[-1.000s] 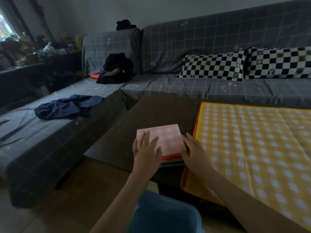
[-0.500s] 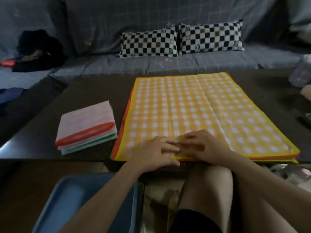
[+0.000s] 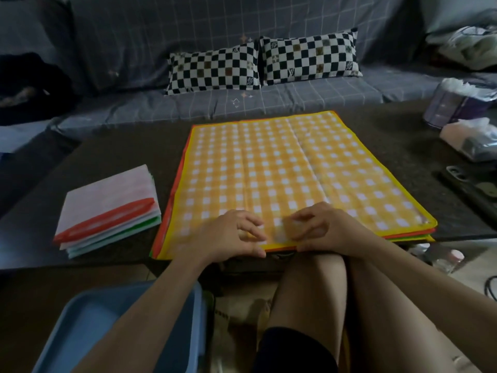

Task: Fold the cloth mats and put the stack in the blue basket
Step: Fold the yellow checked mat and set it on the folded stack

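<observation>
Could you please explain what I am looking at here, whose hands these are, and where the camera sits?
No machine here: a person wears one camera on the head, looking down at their own bare hands. On the dark table lies an unfolded yellow checked mat atop other flat mats. The left hand and right hand pinch its near edge. Left of it sits a stack of folded mats. The blue basket waits below, near the person's knee.

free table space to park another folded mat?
Bare table behind the folded stack, left of the yellow mat; also a strip beyond the mat's far edge. Right side is crowded: tissue packs, dark items.
</observation>
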Available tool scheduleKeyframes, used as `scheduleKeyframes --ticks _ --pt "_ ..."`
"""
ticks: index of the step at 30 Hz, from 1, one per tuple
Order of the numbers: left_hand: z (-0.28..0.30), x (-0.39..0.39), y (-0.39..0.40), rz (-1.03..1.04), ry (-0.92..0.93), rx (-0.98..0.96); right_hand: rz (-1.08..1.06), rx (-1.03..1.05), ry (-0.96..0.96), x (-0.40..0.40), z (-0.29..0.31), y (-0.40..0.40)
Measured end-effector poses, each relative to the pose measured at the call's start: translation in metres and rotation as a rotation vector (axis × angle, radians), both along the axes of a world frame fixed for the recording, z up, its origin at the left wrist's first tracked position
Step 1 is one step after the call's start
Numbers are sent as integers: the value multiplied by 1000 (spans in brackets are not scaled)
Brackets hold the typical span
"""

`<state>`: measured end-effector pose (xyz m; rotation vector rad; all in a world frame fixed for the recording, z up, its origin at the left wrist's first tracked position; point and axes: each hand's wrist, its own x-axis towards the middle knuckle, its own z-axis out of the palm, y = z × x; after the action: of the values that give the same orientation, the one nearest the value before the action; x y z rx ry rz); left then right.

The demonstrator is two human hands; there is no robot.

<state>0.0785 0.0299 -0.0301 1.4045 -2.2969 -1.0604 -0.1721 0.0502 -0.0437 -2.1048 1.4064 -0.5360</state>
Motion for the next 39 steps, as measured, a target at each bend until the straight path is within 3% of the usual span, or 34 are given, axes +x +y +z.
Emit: scheduleKeyframes --ticks 11,13,16,22,25,33,39 --pt "6 -5 -1 -3 -8 -62 -70 -43 19 8 7 0" --pt "12 -8 1 27 32 -62 -94 -37 62 10 14 1" --pt "27 -12 1 -16 -72 -120 -92 -42 144 14 34 5" --pt "86 -9 -8 -165 -169 -2 21 -33 349 12 87 6" --pt "101 -9 -29 -122 -212 -103 15 -58 408 8 103 -14" --pt "70 -28 -99 141 -322 -405 -168 -181 395 6 76 -105" --pt "19 -41 -139 230 -360 -508 -273 -205 314 3 31 -148"
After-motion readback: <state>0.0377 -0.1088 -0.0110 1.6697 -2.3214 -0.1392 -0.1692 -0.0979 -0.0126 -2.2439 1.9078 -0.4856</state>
